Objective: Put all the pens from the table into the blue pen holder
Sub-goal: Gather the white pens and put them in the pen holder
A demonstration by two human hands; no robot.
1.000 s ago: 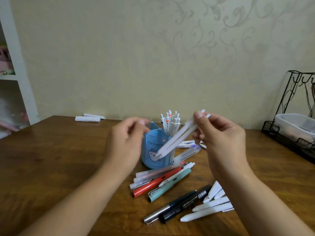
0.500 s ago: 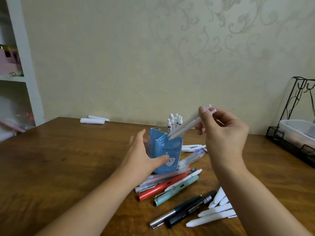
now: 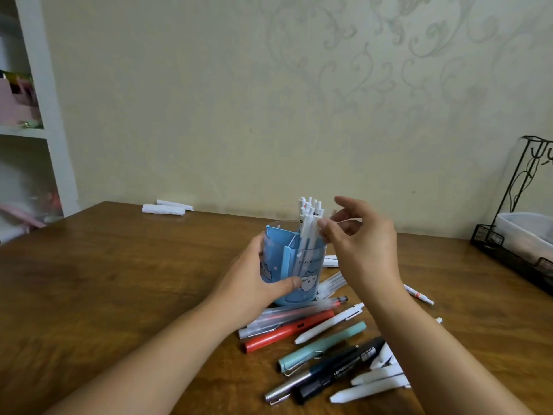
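The blue pen holder [image 3: 309, 281] stands upright mid-table, with my left hand [image 3: 254, 284] wrapped around its left side. Several white pens [image 3: 308, 218] stand in its right compartment. My right hand [image 3: 365, 250] hovers beside their tops, fingers spread, thumb just touching them, holding nothing. In front of the holder lie loose pens: clear ones [image 3: 299, 313], a red pen [image 3: 287, 330], a white pen [image 3: 329, 323], a teal pen [image 3: 323, 342], a black marker [image 3: 338, 372], a silver-tipped pen [image 3: 284, 390] and several white pens [image 3: 374, 384]. Another white pen [image 3: 419, 295] lies to the right.
The brown wooden table [image 3: 119, 280] runs to the wall. Two white paper rolls [image 3: 164, 208] lie at its far edge. A black wire rack [image 3: 514, 259] with a clear plastic box [image 3: 529, 232] stands at far right. A white shelf unit [image 3: 39, 115] is on the left.
My right hand brought a bunch of white pens down into the holder and let go of them. My left hand closed around the holder's side.
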